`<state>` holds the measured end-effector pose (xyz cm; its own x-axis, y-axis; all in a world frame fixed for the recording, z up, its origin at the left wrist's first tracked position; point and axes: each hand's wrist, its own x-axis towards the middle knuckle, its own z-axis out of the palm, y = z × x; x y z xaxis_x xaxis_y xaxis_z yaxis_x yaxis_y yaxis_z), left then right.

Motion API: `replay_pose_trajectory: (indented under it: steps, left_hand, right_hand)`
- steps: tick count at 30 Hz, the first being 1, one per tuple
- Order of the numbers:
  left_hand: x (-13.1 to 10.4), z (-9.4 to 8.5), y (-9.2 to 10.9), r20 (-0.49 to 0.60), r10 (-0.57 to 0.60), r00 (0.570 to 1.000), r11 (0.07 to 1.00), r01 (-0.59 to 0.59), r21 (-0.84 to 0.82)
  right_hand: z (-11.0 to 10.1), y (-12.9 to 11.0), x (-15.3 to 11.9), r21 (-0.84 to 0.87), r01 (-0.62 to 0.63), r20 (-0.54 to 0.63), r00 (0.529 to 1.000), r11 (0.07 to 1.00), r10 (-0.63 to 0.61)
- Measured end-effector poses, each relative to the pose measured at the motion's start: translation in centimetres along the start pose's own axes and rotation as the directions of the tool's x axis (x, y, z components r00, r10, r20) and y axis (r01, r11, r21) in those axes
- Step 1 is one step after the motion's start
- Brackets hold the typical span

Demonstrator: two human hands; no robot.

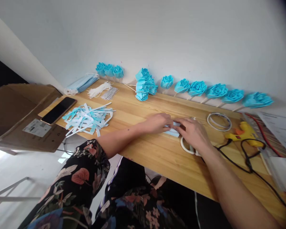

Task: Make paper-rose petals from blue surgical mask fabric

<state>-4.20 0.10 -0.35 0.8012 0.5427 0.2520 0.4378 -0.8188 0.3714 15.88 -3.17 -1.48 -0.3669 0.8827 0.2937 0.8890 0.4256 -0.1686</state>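
Observation:
A small light blue folded mask piece (173, 132) lies on the wooden table between my two hands. My left hand (158, 123) has its fingers curled down on the piece's left end. My right hand (192, 129) pinches its right side with thumb and fingers. White-handled scissors (186, 147) lie just below my right hand, partly covered by it. Several blue flowers on sticks (197, 88) lean along the wall, and a bunch of blue flowers (144, 85) lies left of them.
Left on the table (133, 149) are cut strips (88, 117), a phone (59, 110), white cords (98, 89), grey wires (110, 93) and stacked masks (82, 83). Right are a white coil (219, 121), a yellow glue gun (246, 133) with black cable, and papers (278, 127). A cardboard box (26, 114) stands left.

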Motion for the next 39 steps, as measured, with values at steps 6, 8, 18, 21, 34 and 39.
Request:
replay_pose_trajectory:
  steps: [6,8,18,21,34,39]
  left_hand:
    - [0.4,0.0,-0.8,-0.136,-0.161,0.978,0.987,0.155,-0.051]
    - [0.5,0.0,-1.2,-0.152,-0.225,0.962,0.974,0.218,-0.065]
    - [0.6,0.9,-2.4,-0.158,-0.358,0.920,0.898,0.293,-0.328]
    - [0.6,0.9,-2.3,-0.153,-0.377,0.914,0.877,0.298,-0.378]
    - [0.6,0.4,-2.2,-0.307,-0.392,0.867,0.896,0.285,-0.340]
    - [0.4,-0.4,-1.2,-0.254,-0.230,0.939,0.965,0.188,-0.180]
  right_hand:
    - [-0.2,-0.3,-0.2,0.066,-0.099,-0.003,0.995,0.993,0.099]
    - [-0.1,-0.3,-0.3,0.083,-0.105,-0.012,0.994,0.991,0.107]
    - [-0.6,-0.8,-0.5,0.047,-0.065,-0.039,0.997,0.997,0.067]
    - [-0.8,-1.1,-0.5,0.021,-0.073,-0.061,0.995,0.997,0.074]
    - [-1.2,-1.0,-0.7,0.007,-0.051,-0.042,0.998,0.999,0.052]
    - [-1.7,-1.0,-0.6,-0.052,-0.066,-0.058,0.996,0.996,0.062]
